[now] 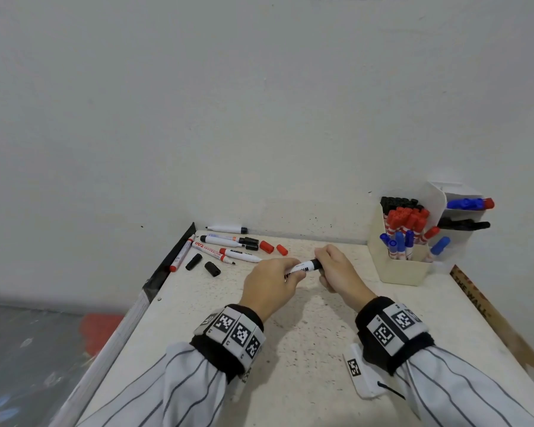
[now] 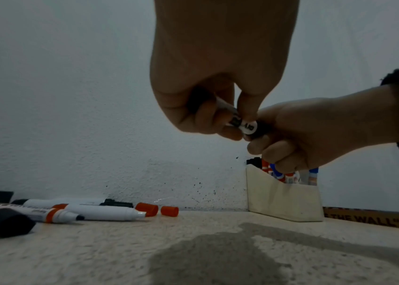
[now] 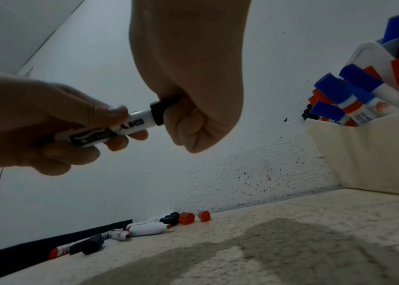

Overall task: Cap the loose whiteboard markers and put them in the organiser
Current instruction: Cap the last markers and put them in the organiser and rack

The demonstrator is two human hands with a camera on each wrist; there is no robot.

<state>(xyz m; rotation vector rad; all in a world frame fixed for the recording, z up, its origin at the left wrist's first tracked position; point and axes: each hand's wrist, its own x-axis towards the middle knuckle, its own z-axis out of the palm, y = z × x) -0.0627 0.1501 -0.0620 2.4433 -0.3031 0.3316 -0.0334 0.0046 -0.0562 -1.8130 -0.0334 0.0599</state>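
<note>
Above the desk (image 1: 290, 349), left hand (image 1: 270, 286) grips a marker (image 1: 304, 267); right hand (image 1: 336, 271) clenches its cap (image 3: 160, 110). Organiser (image 1: 395, 269) mostly full; several markers (image 1: 228, 246) remain uncapped.

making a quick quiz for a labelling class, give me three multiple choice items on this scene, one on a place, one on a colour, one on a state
1. Where does the organiser stand?
A. at the table's far right, by the wall
B. at the table's near left edge
C. on the floor

2. What colour is the cap on the marker being held?
A. blue
B. black
C. red

3. What are the hands doing?
A. both lie flat on the table
B. the left hand holds the marker's barrel, the right hand grips its cap
C. only the right hand holds something

Answers:
1 A, the head view shows it at the far right against the wall.
2 B, the right wrist view shows a black cap.
3 B, all views show this.
</note>
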